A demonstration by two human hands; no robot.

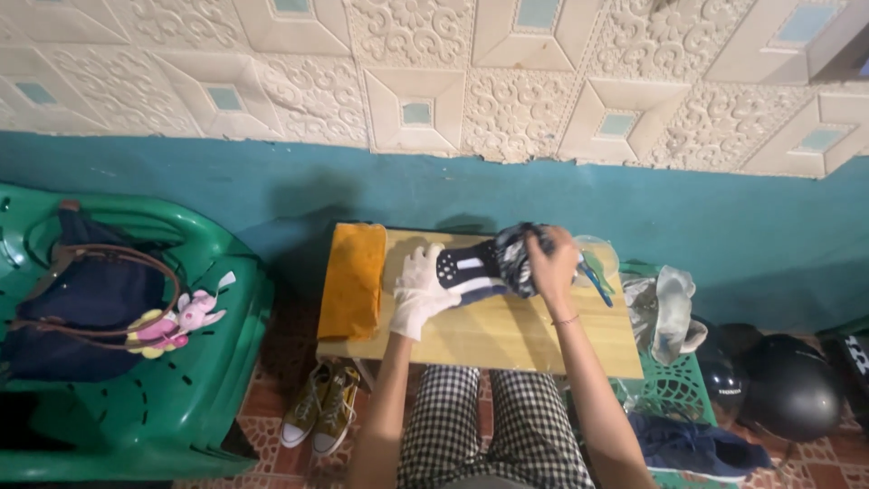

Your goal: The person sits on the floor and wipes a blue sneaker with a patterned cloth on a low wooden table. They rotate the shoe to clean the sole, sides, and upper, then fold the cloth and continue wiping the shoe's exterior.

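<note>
On the small wooden surface (507,340) I see a dark navy shoe (471,270) with white markings lying on its side, near the back edge, sole end toward the left. Left hand (418,288) wears a white glove and lies flat over the heel end, fingers (425,258) spread and pressing down rather than curled round it: a brace, not a real grip. Right hand (552,263) is bare, closed around a bunched dark patterned cloth (518,258) pressed onto the toe end of the shoe.

My read: this is the wiping step, mid-way through, with the toe area under the cloth. Can't tell how clean the rest is from this angle.

Next move, as I judge it, calls for the left hand to keep the shoe pinned while the cloth works along the side, or for the shoe to be turned to show the other face. Watch the clear bowl (597,258) just behind the right hand with a blue tool in it; a wide stroke could knock it.

Around: folded orange cloth (351,279) on the surface's left end, olive sneakers (319,407) on the floor below, second navy shoe (697,445) lower right, green basket (674,385) beside it.
</note>
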